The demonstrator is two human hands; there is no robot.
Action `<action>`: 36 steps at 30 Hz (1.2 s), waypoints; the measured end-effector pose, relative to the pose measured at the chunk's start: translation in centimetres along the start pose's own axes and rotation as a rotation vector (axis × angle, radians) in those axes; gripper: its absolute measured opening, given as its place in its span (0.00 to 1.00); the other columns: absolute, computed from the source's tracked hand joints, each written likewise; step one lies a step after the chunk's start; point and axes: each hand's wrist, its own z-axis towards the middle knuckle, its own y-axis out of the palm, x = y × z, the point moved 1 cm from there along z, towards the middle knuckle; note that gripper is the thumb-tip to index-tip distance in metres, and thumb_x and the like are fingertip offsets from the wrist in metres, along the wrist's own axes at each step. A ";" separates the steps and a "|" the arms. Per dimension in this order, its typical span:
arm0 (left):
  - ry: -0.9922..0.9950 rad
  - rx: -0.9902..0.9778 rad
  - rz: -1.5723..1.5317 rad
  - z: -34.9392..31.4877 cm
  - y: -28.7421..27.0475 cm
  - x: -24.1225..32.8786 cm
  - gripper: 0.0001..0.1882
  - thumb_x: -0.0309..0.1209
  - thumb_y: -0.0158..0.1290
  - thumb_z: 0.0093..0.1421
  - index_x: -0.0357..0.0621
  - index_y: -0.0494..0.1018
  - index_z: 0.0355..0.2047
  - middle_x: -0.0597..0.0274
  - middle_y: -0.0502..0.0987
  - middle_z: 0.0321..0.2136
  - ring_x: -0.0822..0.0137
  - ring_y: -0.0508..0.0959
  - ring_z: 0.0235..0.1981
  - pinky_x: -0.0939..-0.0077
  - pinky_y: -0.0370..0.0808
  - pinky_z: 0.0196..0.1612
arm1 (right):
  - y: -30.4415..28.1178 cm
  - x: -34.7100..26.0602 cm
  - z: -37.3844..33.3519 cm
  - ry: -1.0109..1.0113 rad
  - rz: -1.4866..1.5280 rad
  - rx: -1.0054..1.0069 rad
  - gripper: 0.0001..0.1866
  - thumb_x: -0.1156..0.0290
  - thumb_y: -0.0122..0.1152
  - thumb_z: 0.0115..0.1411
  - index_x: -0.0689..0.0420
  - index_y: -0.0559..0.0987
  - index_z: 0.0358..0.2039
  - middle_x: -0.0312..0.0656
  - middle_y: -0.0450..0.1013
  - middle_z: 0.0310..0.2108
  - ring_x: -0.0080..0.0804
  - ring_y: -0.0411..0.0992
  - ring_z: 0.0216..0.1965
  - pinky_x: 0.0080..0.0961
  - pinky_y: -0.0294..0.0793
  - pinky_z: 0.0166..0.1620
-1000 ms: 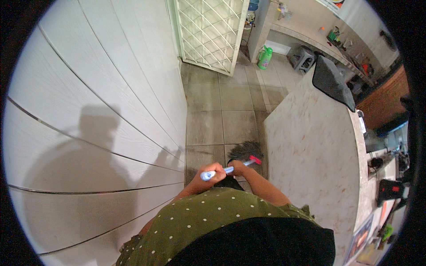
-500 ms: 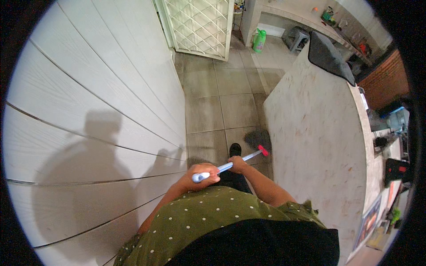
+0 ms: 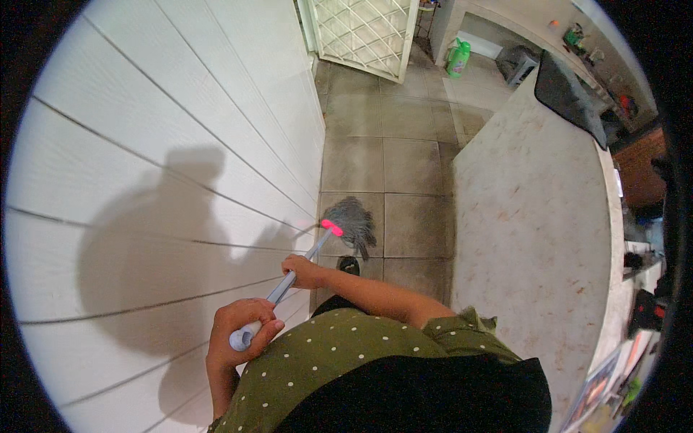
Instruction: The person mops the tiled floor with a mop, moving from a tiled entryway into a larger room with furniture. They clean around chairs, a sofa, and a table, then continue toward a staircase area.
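Note:
I hold a mop by its pale blue handle (image 3: 280, 290), which slants from the lower left up toward the floor ahead. My left hand (image 3: 244, 322) wraps round the handle close to its top end. Farther down the shaft, my right hand (image 3: 302, 272) is closed round it, with that forearm crossing in front of my body. At the lower end sits a bright pink connector (image 3: 332, 228). The mop's dark grey strands (image 3: 351, 219) lie spread on the tiled floor, beside the white wall. One dark shoe (image 3: 349, 265) shows just behind the strands.
A white panelled wall (image 3: 180, 108) rises close on my left. On the right stands a marbled half-wall (image 3: 534, 238) with a dark mat (image 3: 570, 97) over its far end. A white lattice gate (image 3: 361, 32) and a green bottle (image 3: 458, 58) are at the far end.
The mop head has swung from beside the right half-wall across the floor to the left wall. Both hands have moved left with the handle, still gripping it.

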 end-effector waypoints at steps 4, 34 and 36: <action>0.012 0.068 -0.014 -4.0 4.1 0.9 0.10 0.31 0.66 0.50 0.44 0.74 0.23 0.58 0.79 0.25 0.59 0.81 0.32 0.67 0.76 0.39 | 1.9 -2.1 -4.3 0.014 0.079 0.015 0.21 0.56 0.74 0.44 0.55 0.74 0.29 0.48 0.73 0.31 0.54 0.72 0.36 0.47 0.70 0.38; 0.202 -0.398 -0.308 -31.1 26.8 -0.4 0.14 0.27 0.64 0.56 0.41 0.67 0.26 0.57 0.77 0.30 0.54 0.80 0.38 0.58 0.75 0.53 | 11.2 -12.2 -47.9 0.838 -0.309 -0.148 0.16 0.60 0.67 0.47 0.44 0.82 0.39 0.44 0.76 0.44 0.50 0.70 0.55 0.63 0.63 0.57; 0.212 -0.394 -0.245 -33.9 24.4 -0.7 0.13 0.28 0.64 0.55 0.40 0.68 0.27 0.56 0.78 0.31 0.51 0.81 0.41 0.59 0.76 0.52 | 14.2 -13.1 -45.9 0.709 -0.351 -0.179 0.13 0.59 0.67 0.46 0.47 0.80 0.33 0.44 0.76 0.41 0.52 0.71 0.51 0.60 0.67 0.51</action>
